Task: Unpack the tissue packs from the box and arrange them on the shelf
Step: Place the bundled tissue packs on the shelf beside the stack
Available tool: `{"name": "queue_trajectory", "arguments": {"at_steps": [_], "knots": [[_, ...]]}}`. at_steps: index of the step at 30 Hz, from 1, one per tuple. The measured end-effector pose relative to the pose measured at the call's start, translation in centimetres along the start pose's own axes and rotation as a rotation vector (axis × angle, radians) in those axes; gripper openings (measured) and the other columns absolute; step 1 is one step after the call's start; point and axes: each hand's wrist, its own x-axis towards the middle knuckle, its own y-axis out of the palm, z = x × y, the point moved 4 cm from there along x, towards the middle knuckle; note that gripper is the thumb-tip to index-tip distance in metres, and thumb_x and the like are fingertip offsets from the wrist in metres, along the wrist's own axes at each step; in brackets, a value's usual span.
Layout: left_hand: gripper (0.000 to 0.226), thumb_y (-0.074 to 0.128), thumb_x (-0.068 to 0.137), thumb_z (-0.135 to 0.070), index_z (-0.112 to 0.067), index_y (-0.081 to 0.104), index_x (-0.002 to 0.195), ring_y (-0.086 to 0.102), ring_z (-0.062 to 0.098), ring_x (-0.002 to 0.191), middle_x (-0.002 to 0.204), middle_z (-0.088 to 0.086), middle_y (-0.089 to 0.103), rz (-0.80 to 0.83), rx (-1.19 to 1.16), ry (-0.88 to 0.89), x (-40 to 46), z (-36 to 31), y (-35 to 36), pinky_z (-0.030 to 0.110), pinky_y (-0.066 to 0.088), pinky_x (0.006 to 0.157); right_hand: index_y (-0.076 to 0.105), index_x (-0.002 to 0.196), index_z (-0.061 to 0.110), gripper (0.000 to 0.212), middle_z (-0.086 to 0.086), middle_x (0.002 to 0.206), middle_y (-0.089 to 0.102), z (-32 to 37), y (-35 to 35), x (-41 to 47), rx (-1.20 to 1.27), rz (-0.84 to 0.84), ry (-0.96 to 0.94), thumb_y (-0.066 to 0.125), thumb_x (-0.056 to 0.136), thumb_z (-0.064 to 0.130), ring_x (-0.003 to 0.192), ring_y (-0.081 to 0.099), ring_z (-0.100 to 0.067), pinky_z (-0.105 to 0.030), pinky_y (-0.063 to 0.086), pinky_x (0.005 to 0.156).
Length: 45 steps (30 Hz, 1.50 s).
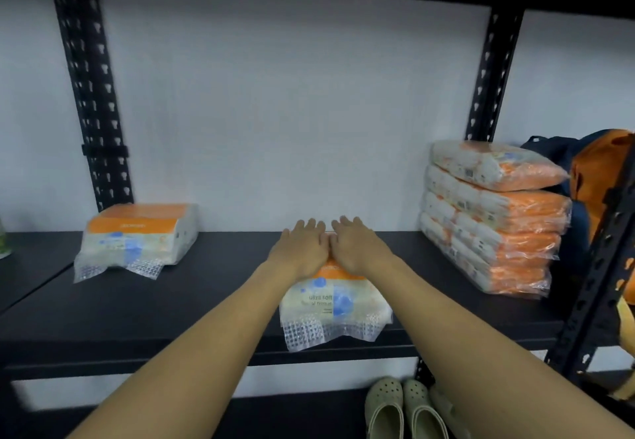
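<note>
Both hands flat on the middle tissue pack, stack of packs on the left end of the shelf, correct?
Not quite. The head view shows the stack of packs on the right end of the shelf. The left hand and right hand do lie flat on the middle tissue pack.

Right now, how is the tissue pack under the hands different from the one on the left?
The middle pack has the left hand and right hand flat on top; the left pack sits untouched. The middle pack's frilly edge hangs over the shelf front; the left pack sits farther back. Both have orange tops and blue spots.
</note>
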Motion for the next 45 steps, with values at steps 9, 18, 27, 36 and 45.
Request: {"name": "queue_trajectory", "arguments": {"at_steps": [9,18,27,36,45], "knots": [[0.055,0.016,0.107,-0.038,-0.023,0.006,0.159,-0.007,0.016,0.152,0.166,-0.005,-0.005,-0.009,-0.013,-0.012,-2.1,4.0,0.7,0.042,0.001,0.123,0.008,0.16,0.02,0.06,0.002,0.167,0.0,-5.0,1.4,-1.7,0.051,0.042,0.06,0.014,0.106,0.046,0.154,-0.004,-0.023,-0.049,0.006,0.122],[0.065,0.036,0.103,-0.049,-0.023,0.015,0.158,0.008,0.019,0.152,0.166,-0.004,0.005,-0.216,-0.67,-0.156,-2.8,2.4,0.2,0.039,0.012,0.122,0.024,0.157,0.016,0.077,-0.001,0.162,0.026,-3.2,0.0,-3.5,0.622,-0.216,0.145,0.047,0.096,0.058,0.146,0.029,-0.017,-0.035,0.027,0.116],[0.061,0.072,0.089,-0.032,-0.041,0.037,0.139,0.063,0.001,0.113,0.128,-0.011,0.062,-0.259,-0.995,0.029,-4.2,3.7,3.4,0.029,0.05,0.1,0.047,0.117,0.043,0.041,0.045,0.1,0.058,-3.9,2.7,-5.8,0.97,-0.259,0.022,0.073,0.088,0.03,0.092,0.054,0.028,0.002,0.041,0.077],[0.065,0.082,0.077,-0.019,-0.027,0.043,0.129,0.067,0.009,0.107,0.12,0.0,0.067,-0.197,-1.109,0.079,-4.2,3.9,3.9,0.018,0.054,0.081,0.053,0.123,0.029,0.052,0.013,0.11,0.071,-4.6,3.4,-5.4,1.072,-0.241,-0.083,0.081,0.08,0.018,0.102,0.069,-0.005,-0.014,0.052,0.079],[0.063,0.08,0.081,-0.012,-0.031,0.046,0.132,0.066,0.009,0.11,0.12,-0.005,0.068,-0.195,-1.174,0.085,-4.5,3.9,4.0,0.02,0.054,0.084,0.05,0.101,0.039,0.047,0.027,0.09,0.065,-3.8,3.0,-6.0,1.152,-0.215,-0.052,0.077,0.083,0.005,0.08,0.062,0.02,-0.001,0.045,0.065]]}}
